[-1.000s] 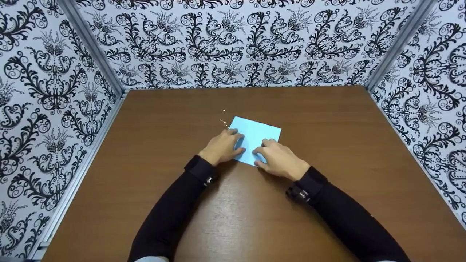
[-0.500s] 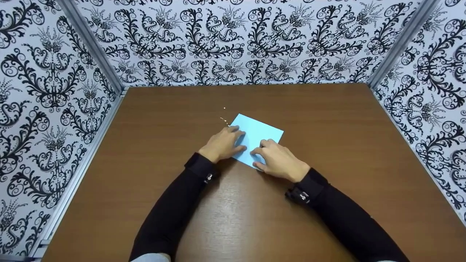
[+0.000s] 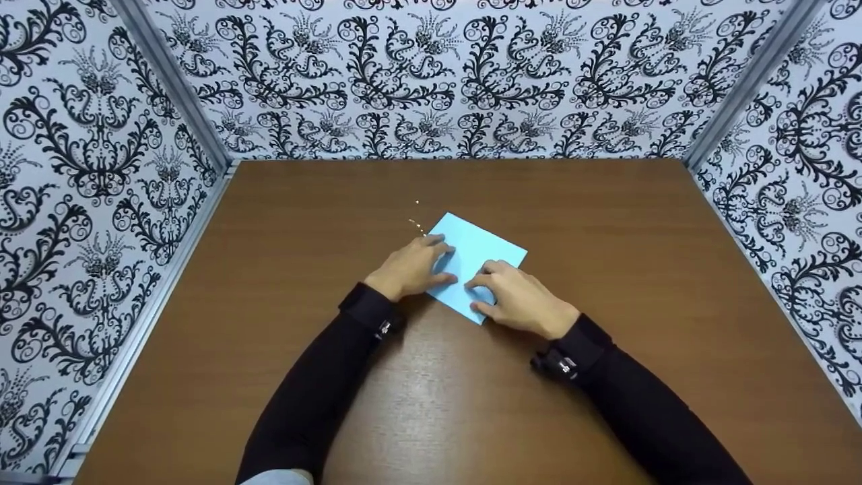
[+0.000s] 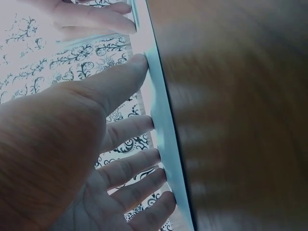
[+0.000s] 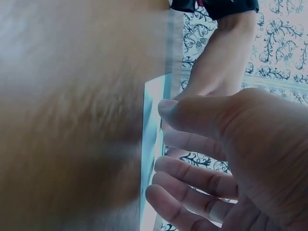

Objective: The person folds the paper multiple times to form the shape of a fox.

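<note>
Both hands are on it: the left hand (image 3: 409,268) at the left edge of the pale blue sheet (image 3: 468,258), the right hand (image 3: 525,296) over the right edge, and the sheet lies askew on the worktop (image 3: 417,411), one corner aimed towards the person. This looks like a positioning step, steadying or turning the sheet under the fingertips. No pinch anywhere: the left grip is spread wide, fingers touching the sheet; the right grip is loose, fingers softly bent, nothing held in either. The next move seems to call for light, even pressure from both sides so the sheet doesn't skid.

Over to the wrists! The left one has thumb and four fingers fanned along the sheet, where the head view gives mostly the back of that hand. The right one looks in low, the sheet just a sliver; whether that thumb presses or hovers is hard to tell. Only the head view catches the pale specks (image 3: 418,226) just beyond the left hand.
</note>
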### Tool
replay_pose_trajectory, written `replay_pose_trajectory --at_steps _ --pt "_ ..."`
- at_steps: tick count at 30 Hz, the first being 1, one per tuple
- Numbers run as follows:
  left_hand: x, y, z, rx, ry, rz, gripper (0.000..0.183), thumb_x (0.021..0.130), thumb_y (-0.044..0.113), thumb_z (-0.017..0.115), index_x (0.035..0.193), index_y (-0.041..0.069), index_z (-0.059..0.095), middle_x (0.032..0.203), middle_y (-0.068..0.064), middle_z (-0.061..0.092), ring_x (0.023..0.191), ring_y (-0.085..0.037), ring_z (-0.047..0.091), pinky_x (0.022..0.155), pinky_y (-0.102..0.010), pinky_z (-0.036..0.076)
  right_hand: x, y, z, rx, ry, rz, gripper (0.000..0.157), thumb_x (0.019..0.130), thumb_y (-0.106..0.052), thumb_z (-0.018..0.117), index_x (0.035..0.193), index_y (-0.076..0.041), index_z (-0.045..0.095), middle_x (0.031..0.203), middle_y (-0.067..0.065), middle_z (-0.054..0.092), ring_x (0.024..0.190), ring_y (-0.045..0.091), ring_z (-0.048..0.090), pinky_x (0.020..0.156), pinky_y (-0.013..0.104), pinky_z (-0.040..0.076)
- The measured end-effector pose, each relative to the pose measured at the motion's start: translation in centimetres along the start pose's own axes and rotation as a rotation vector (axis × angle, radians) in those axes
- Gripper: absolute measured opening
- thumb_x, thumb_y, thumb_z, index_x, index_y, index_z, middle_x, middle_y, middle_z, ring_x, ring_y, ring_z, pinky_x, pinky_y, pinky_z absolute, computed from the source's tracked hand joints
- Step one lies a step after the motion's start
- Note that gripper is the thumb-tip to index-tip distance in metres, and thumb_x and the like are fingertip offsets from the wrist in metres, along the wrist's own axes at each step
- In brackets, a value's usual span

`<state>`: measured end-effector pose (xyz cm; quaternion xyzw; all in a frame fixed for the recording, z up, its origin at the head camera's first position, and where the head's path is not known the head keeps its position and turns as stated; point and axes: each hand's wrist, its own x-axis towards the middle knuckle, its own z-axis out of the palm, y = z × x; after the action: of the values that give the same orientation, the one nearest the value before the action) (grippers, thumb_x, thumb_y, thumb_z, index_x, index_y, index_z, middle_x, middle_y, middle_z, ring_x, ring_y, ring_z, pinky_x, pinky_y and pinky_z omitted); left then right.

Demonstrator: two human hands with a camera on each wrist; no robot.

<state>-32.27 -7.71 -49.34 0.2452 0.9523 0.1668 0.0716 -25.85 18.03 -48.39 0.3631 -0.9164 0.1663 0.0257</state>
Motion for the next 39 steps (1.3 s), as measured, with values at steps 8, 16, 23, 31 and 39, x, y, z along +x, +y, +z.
replay_pose_trajectory --at_steps 8,16,23,31,39 --pt "0.0 -0.2 -0.2 -0.015 -0.007 0.022 0.069 0.114 0.045 0.080 0.172 0.014 0.062 0.190 -0.017 0.045 0.177 -0.041 0.046 0.141 -0.060 0.048 0.0 0.5 -0.4 0.052 -0.020 -0.006 0.030 0.107 -0.019 0.089 0.133 -0.005 0.088 0.132 0.015 0.080 0.124 0.033 0.077 0.104 0.051 0.069" --pt "-0.2 -0.3 -0.6 -0.018 -0.023 0.012 0.068 0.114 0.046 0.080 0.172 0.016 0.062 0.191 -0.015 0.043 0.178 -0.040 0.044 0.141 -0.059 0.047 0.0 0.6 -0.7 0.048 -0.037 -0.062 0.026 0.105 -0.016 0.091 0.127 -0.003 0.090 0.126 0.015 0.082 0.118 0.033 0.080 0.101 0.050 0.070" --pt "-0.4 -0.1 -0.8 -0.021 -0.052 0.004 0.067 0.113 0.045 0.081 0.172 0.016 0.062 0.192 -0.014 0.043 0.179 -0.040 0.043 0.143 -0.059 0.045 -0.4 0.4 -0.6 0.037 -0.034 -0.099 0.024 0.107 -0.015 0.089 0.127 -0.003 0.090 0.117 0.014 0.082 0.108 0.031 0.079 0.093 0.048 0.068" --pt "-0.7 0.1 -0.7 0.008 -0.033 -0.016 0.067 0.113 0.047 0.081 0.172 0.018 0.063 0.191 -0.013 0.044 0.178 -0.039 0.044 0.140 -0.059 0.049 -0.7 0.5 -0.3 0.050 -0.018 -0.112 0.022 0.108 -0.015 0.088 0.126 -0.004 0.089 0.122 0.015 0.083 0.113 0.032 0.081 0.098 0.049 0.070" --pt "-0.8 0.3 -0.6 0.011 -0.032 -0.010 0.067 0.113 0.047 0.081 0.170 0.017 0.064 0.190 -0.014 0.047 0.177 -0.040 0.046 0.137 -0.061 0.052 -1.5 0.9 -0.1 0.091 0.007 -0.122 0.013 0.107 -0.009 0.088 0.118 -0.002 0.090 0.124 0.015 0.084 0.116 0.033 0.083 0.101 0.048 0.071"
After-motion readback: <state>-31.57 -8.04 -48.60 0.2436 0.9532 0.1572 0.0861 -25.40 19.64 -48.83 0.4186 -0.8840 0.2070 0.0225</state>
